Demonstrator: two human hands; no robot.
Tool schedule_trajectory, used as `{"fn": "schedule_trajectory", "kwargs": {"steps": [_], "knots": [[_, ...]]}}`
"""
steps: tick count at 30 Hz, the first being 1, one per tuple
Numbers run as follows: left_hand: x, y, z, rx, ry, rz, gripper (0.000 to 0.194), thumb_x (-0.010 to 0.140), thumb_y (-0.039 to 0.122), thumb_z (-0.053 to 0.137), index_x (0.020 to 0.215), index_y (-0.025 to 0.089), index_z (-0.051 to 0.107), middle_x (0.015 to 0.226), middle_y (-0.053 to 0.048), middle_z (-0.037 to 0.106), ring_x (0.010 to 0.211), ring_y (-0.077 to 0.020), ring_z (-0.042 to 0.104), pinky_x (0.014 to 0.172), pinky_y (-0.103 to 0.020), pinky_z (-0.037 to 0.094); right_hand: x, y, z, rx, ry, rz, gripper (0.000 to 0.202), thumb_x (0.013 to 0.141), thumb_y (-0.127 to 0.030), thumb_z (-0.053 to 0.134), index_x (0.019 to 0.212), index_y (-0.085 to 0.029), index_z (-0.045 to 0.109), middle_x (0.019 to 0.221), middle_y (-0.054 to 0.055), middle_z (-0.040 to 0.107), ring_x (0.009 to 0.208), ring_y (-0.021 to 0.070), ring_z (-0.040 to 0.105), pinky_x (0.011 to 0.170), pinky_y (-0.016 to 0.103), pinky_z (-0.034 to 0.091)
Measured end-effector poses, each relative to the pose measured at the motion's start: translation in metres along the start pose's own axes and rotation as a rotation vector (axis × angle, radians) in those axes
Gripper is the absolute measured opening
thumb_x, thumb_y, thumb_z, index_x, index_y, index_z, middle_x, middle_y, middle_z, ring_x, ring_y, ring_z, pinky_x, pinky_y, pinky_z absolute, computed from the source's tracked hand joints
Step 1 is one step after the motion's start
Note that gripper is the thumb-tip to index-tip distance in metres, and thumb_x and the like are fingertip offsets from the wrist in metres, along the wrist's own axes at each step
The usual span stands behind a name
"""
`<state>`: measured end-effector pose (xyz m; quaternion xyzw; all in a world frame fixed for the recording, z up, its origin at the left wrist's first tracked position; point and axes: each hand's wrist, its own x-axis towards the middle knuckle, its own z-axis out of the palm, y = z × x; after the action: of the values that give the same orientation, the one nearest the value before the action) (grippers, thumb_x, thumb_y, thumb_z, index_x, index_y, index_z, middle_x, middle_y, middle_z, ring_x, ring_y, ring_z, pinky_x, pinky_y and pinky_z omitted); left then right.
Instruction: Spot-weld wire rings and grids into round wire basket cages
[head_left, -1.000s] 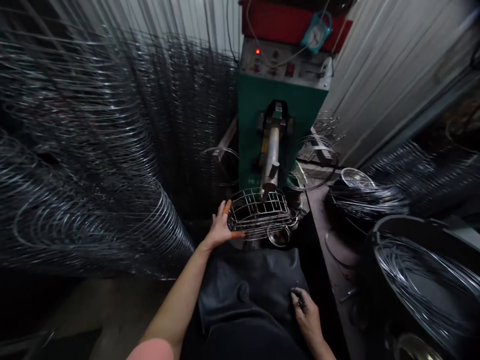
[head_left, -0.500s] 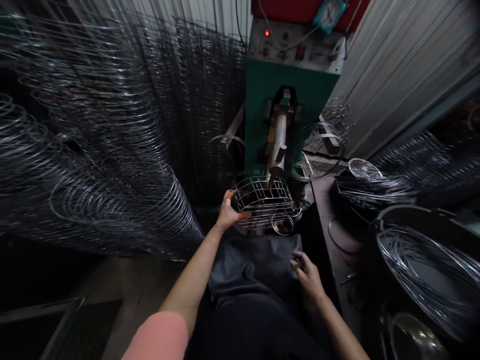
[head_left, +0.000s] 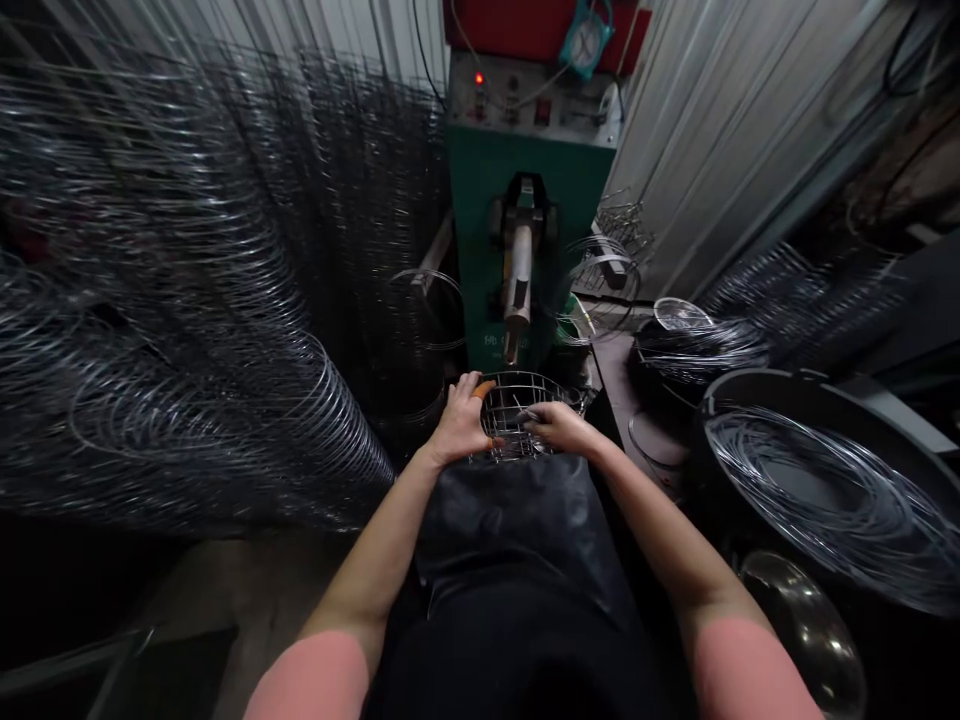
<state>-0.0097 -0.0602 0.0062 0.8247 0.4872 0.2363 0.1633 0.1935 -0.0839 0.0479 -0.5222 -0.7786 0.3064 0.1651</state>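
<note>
My left hand [head_left: 459, 420] grips the left side of a round wire basket [head_left: 525, 384], with orange coverings on its thumb and a finger. The basket sits low in front of me, just over the dark apron [head_left: 517, 510] on my lap. Over the basket's near part, my right hand [head_left: 559, 428] is closed with its fingertips pointing left. Something dark shows at those fingertips; I cannot make out whether they hold anything. Right above the basket, the metal welding arm [head_left: 519, 275] of a green machine [head_left: 480, 190] points down toward me.
Tall stacks of wire rings [head_left: 247, 300] crowd the left side. At the right stand a black tub [head_left: 712, 400] with loose wire rings [head_left: 795, 470] and a shiny metal bowl [head_left: 810, 620]. A teal clock [head_left: 586, 42] hangs on the machine's top, near a lit red lamp [head_left: 478, 78].
My right hand has risen from beside my lap to the basket. The basket has come down clear of the welding arm, still in my left hand. My view has turned somewhat right.
</note>
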Motion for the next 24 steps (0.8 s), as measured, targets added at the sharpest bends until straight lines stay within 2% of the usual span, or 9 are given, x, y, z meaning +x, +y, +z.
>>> {"fn": "schedule_trajectory", "kwargs": {"steps": [3, 7, 11, 18, 24], "knots": [[0.005, 0.004, -0.002, 0.024, -0.012, 0.006, 0.098, 0.047, 0.036, 0.083, 0.132, 0.014, 0.038, 0.145, -0.022, 0.027, 0.136, -0.0401, 0.022, 0.11, -0.057, 0.02, 0.008, 0.007, 0.01, -0.181, 0.114, -0.077, 0.017, 0.082, -0.015, 0.059, 0.094, -0.016, 0.071, 0.092, 0.007, 0.068, 0.086, 0.017, 0.062, 0.077, 0.026, 0.045], [0.01, 0.0, -0.001, 0.006, -0.029, -0.012, 0.099, 0.048, 0.037, 0.083, 0.132, 0.013, 0.038, 0.146, -0.022, 0.026, 0.136, -0.04, 0.021, 0.11, -0.055, 0.021, 0.004, 0.018, 0.013, -0.097, 0.08, -0.228, 0.021, 0.087, -0.021, 0.056, 0.104, -0.018, 0.068, 0.096, 0.007, 0.066, 0.089, 0.0157, 0.063, 0.079, 0.026, 0.047], [0.014, -0.008, 0.002, -0.023, -0.022, -0.014, 0.097, 0.048, 0.039, 0.082, 0.132, 0.016, 0.038, 0.146, -0.019, 0.028, 0.136, -0.0384, 0.022, 0.11, -0.055, 0.022, 0.003, 0.026, 0.011, -0.092, 0.056, -0.302, 0.034, 0.081, -0.022, 0.065, 0.114, -0.017, 0.062, 0.105, 0.009, 0.063, 0.095, 0.017, 0.061, 0.082, 0.027, 0.048], [0.025, -0.025, 0.01, -0.076, -0.002, -0.01, 0.101, 0.046, 0.04, 0.083, 0.132, 0.012, 0.039, 0.145, -0.022, 0.028, 0.136, -0.0395, 0.022, 0.11, -0.054, 0.024, 0.022, 0.034, 0.018, -0.104, 0.139, -0.329, 0.014, 0.082, -0.017, 0.063, 0.095, -0.016, 0.067, 0.089, 0.006, 0.066, 0.082, 0.0151, 0.063, 0.073, 0.023, 0.048], [0.023, -0.031, 0.012, -0.102, 0.013, 0.022, 0.101, 0.045, 0.039, 0.084, 0.132, 0.013, 0.04, 0.144, -0.02, 0.029, 0.135, -0.0399, 0.024, 0.11, -0.055, 0.025, 0.023, 0.041, 0.027, -0.141, 0.168, -0.371, 0.012, 0.084, -0.016, 0.06, 0.094, -0.019, 0.065, 0.09, 0.006, 0.066, 0.08, 0.015, 0.063, 0.07, 0.022, 0.048]]}}
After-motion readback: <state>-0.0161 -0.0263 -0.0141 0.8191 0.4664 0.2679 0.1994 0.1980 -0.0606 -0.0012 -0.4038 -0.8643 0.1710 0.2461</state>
